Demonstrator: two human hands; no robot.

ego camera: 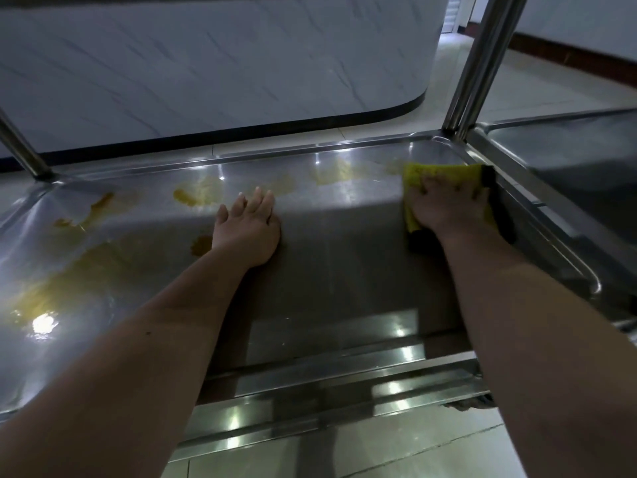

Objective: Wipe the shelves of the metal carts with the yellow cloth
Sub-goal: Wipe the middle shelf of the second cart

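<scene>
Right hand (444,205) fingers pressing the cloth (444,174) at the shelf's (344,270) far-right corner (stains everywhere); left hand (246,229) flat, fingers loosely spread.

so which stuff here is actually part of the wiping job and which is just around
Part of the job:
yellow cloth under the right hand
cart shelf
yellow-brown stains
left hand, flat on the shelf

Just around:
marble-look counter
neighbouring cart
tiled floor
</scene>
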